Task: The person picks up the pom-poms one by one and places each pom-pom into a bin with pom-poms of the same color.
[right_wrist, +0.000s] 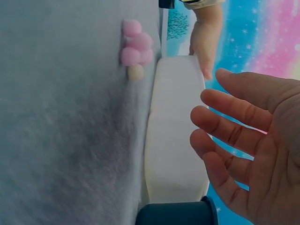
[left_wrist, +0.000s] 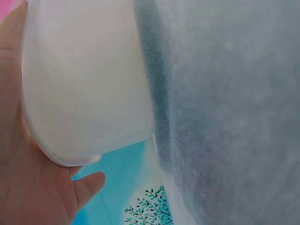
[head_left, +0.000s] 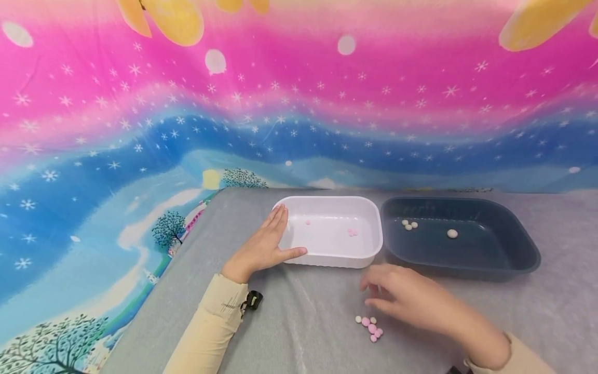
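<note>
My right fingers (right_wrist: 234, 133) are loosely bent, a bit apart, and they hold nothing. They hang near the little pile of pink and pale balls (head_left: 372, 329), which lies on the grey surface (head_left: 299, 317) in front of the white tub (head_left: 327, 261). The balls sit so close that, I think, if I poke one it could bump the others and make them roll. If I pinch two at once, one could pop out and drop. My left fingers (head_left: 277, 221) are straight and rest on the white tub's left end, holding no ball. A hard push there could slide it into the dark tub (head_left: 514, 249) and shake the pink bits (head_left: 352, 232) in one and the pale balls (head_left: 452, 234) in the other. The left wrist view shows just the white tub's outside, so I can't see in from there. In the right wrist view, the pile looks fuzzy and some balls hide behind others. My right sleeve (head_left: 518, 356) is cut off at the bottom.
</note>
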### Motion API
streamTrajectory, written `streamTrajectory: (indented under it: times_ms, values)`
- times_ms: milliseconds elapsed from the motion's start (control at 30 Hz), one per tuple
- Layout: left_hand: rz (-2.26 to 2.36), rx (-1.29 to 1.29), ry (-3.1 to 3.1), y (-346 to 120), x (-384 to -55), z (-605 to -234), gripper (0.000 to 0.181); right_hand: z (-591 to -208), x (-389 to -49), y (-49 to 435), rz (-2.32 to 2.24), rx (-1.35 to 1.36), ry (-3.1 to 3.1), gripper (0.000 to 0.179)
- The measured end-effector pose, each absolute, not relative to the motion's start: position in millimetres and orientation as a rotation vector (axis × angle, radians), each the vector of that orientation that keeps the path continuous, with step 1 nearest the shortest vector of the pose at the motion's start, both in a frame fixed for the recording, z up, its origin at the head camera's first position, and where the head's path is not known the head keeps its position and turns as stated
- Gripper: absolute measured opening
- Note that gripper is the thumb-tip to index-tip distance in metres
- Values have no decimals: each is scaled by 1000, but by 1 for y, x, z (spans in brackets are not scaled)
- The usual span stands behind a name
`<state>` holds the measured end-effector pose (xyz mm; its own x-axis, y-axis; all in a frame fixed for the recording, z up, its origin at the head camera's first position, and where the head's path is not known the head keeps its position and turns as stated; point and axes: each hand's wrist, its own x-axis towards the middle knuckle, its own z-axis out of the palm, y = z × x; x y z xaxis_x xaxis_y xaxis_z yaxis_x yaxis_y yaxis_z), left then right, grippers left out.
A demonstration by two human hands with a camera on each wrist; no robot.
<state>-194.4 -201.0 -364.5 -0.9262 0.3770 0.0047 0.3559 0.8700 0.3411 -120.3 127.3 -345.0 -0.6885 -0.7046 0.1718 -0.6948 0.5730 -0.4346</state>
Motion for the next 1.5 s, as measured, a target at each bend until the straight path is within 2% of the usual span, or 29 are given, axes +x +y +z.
streamTrajectory:
  times_ms: [467, 867, 1500]
  values:
    - [545, 597, 2971, -200, -194, -363, 111, -357, -116, 125, -665, -1348, 2711, 10]
    - [543, 601, 2978, -201, -194, -361, 111, -359, -116, 118, -546, -1280, 2658, 7]
    - [544, 589, 2973, -201, -194, -362, 112, -361, -116, 110, -454, -1252, 2623, 24]
